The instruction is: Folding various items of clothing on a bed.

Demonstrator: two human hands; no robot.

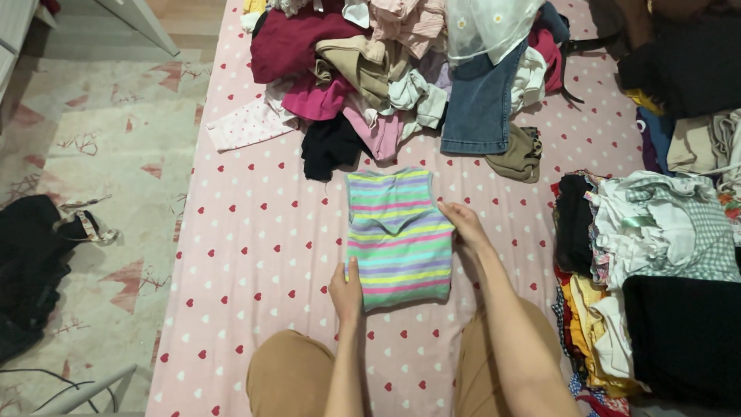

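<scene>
While the person knelt at the edge of the bed, both bare hands were set on a folded knit garment striped in green, pink, purple and yellow, which lay flat on the pale pink bedsheet printed with small red and white hearts, just ahead of the knees in tan trousers. The left hand rested at the lower left corner of the striped garment, fingers closed loosely about its edge with the thumb on top. The right hand lay against the right edge, higher up, fingers curled and pinching the fabric there.

Beyond the garment, toward the far side of the bed, sat a loose heap of unfolded clothes: a dark maroon piece, a beige one, a bright pink one, a black scrap nearest the striped garment, a pair of blue denim jeans, and a sheer white fabric dotted with daisies draped on top. A small olive-brown item lay just beside the jeans.

To the right stood a stack of folded clothes in many colours, with a white and checked piece uppermost and a black one at the near end. Off the bed on the left, a patterned cream and pink rug covered the floor, and a black bundle of cloth lay on it.
</scene>
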